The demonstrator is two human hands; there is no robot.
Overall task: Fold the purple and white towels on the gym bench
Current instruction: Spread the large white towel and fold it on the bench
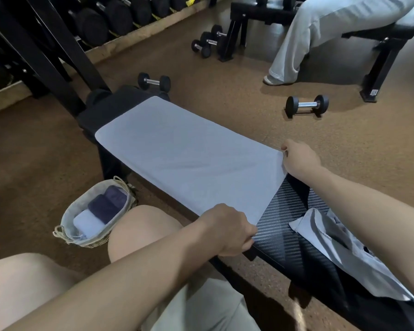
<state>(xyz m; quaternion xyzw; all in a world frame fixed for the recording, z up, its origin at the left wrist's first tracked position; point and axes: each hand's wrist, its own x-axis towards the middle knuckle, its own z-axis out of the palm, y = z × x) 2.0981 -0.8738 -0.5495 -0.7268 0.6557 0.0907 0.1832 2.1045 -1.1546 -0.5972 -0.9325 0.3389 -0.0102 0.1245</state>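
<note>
A: Towel [189,161] laid flat along the gym bench [287,232], pale and smooth, covering most of the padded top from its far end to the near corners. Off to the left, on the floor beside the bench, a wicker basket [69,232] with a cloth liner.

B: And inside it, rolled towels: one white [87,222], two dark purple [105,206], side by side.

A: Moving in, the person's bare knees are at bottom left, and the left hand [230,230] is on the towel's near corner, at the bench's near edge. Fingers curled shut, pinching the cloth.

B: Agreed, that's a closed grip on the corner, knuckles up.

A: Across the short edge, the right hand [299,158] has the other corner at the far side of the bench. Thumb and fingers are closed on the fabric, and the edge between the two hands is drawn taut.

B: Bare bench surface shows to the right of that edge, a woven black pattern.

A: Further right, a loose, crumpled pale cloth [339,249] lies on the bench beneath the right forearm. Whether that's another towel, I can't tell.

B: Background, then: dumbbells scattered on the brown floor, one [306,105] just beyond the bench, and a seated person's legs in pale trousers [320,27] at top right.
</note>
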